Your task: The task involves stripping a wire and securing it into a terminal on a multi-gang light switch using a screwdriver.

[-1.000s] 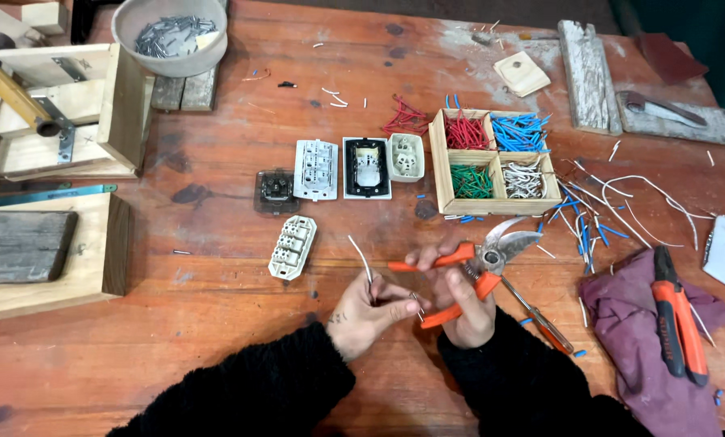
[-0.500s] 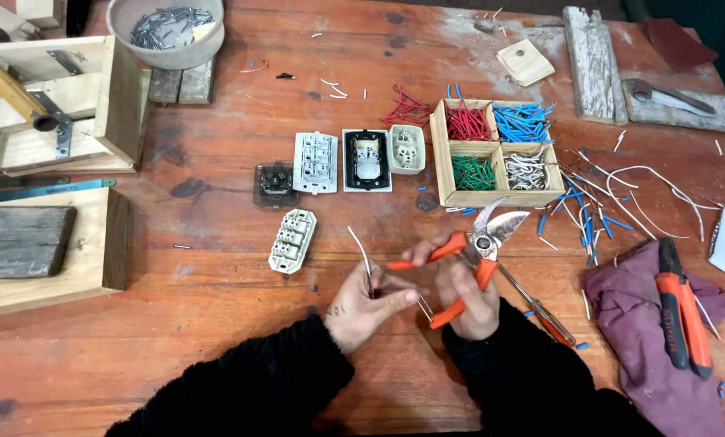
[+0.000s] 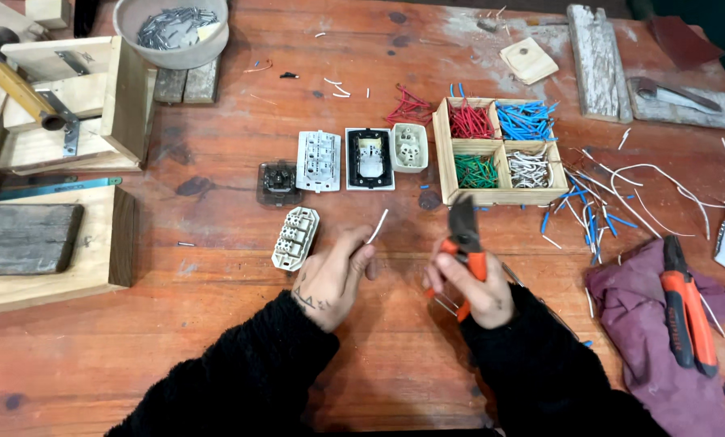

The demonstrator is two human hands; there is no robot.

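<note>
Our left hand [image 3: 334, 275] pinches a short white wire [image 3: 378, 226] in closed fingertips, near the white terminal block [image 3: 295, 237]. Our right hand [image 3: 476, 283] is curled tight round the orange-handled cutters [image 3: 463, 243], blades pointing far, toward the wooden sorting box [image 3: 498, 194].

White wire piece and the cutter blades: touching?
Apart. The head view shows bare table between the white wire in the left hand and the cutter blades.

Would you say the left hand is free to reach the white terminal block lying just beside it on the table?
Probably yes: the terminal block lies just left of the left hand with bare table between, though that hand already pinches a white wire.
</note>
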